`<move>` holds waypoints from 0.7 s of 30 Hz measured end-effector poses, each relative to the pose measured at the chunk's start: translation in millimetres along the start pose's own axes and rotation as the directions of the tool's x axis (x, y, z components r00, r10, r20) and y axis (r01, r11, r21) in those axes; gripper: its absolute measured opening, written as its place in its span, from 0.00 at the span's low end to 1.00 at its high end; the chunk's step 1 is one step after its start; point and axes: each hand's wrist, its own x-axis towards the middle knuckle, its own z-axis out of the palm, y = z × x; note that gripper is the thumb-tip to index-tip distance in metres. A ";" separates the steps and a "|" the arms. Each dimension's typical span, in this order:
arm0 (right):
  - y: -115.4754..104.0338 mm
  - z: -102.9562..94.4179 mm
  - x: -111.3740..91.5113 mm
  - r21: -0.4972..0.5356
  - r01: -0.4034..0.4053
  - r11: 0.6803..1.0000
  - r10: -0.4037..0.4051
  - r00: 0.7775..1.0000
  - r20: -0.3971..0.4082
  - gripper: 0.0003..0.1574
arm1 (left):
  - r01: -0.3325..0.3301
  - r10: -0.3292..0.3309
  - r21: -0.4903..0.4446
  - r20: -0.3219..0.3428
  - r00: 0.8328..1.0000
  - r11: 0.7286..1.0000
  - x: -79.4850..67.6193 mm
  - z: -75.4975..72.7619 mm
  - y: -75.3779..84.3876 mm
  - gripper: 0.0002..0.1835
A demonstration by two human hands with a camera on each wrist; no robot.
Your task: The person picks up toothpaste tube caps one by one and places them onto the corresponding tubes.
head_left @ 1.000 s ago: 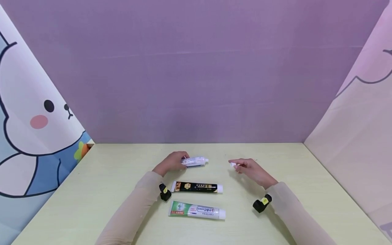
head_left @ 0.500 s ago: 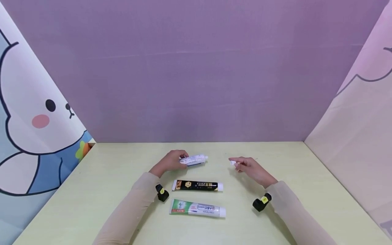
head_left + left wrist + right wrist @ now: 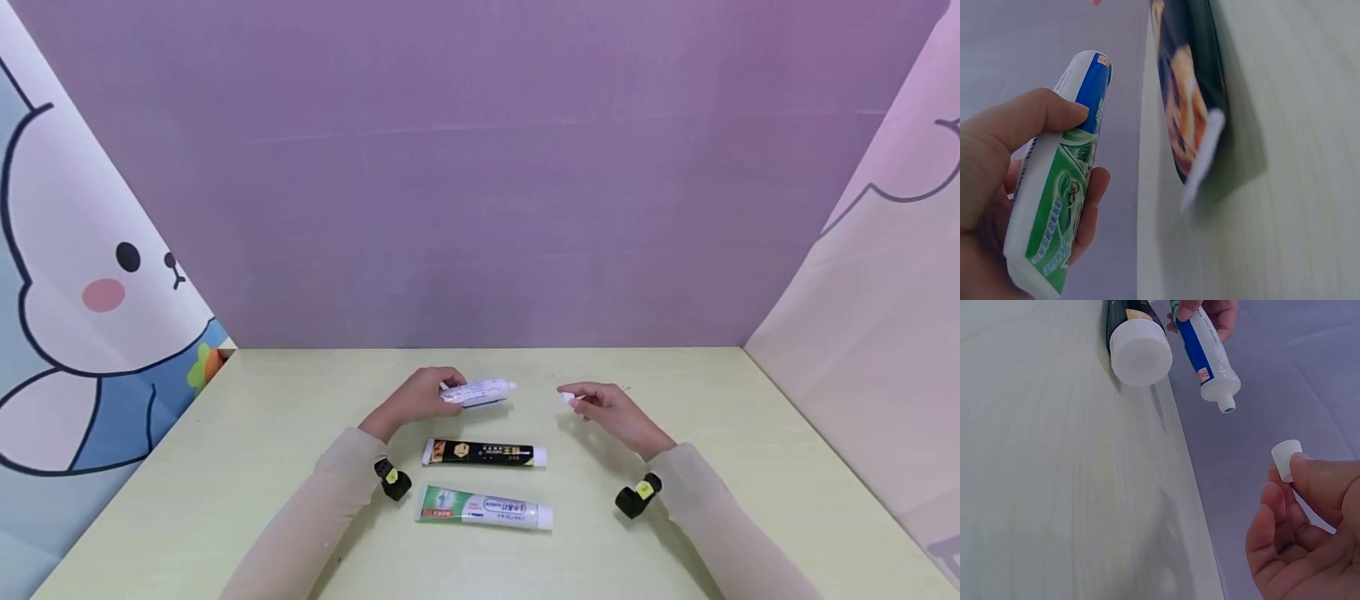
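Note:
My left hand (image 3: 422,395) grips a white, blue and green toothpaste tube (image 3: 1066,187) between thumb and fingers, a little above the table. Its bare nozzle (image 3: 1227,405) points right, toward my other hand. Between thumb and fingertips my right hand (image 3: 1310,531) pinches a small white ridged cap (image 3: 1286,457), apart from the nozzle. A black toothpaste tube (image 3: 480,453) with a white cap lies nearer to me. Nearest of all lies a green and white toothpaste tube (image 3: 483,509), also capped.
The pale table (image 3: 225,467) meets a purple backdrop (image 3: 480,208) at its far edge. Cartoon-printed sheets (image 3: 97,333) flank it. A black wrist camera (image 3: 394,480) sits on my left wrist, another camera (image 3: 637,496) on my right.
The tube in my left hand has risen slightly off the table, and its nozzle has shifted a little to the right. My right hand with the cap has barely moved.

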 end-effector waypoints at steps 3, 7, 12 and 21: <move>-1.3 1.4 0.3 0.012 0.019 1.000 -0.019 1.000 -0.014 0.22 | -0.020 0.021 -0.025 0.004 1.000 0.999 -3.8 -0.2 7.2 0.17; -2.5 2.7 0.9 0.014 0.030 0.999 -0.029 0.999 -0.044 0.20 | -0.040 0.040 -0.045 0.003 0.999 0.998 -8.0 -0.6 15.5 0.16; -5.0 3.0 2.0 0.024 0.033 0.999 -0.032 0.998 -0.061 0.17 | -0.066 0.066 -0.058 -0.002 0.998 0.996 -11.6 -2.9 23.0 0.16; -6.4 7.0 0.5 0.046 0.008 0.999 -0.006 0.998 -0.058 0.17 | -0.120 0.120 -0.049 -0.008 0.993 0.992 -20.0 -6.2 31.2 0.16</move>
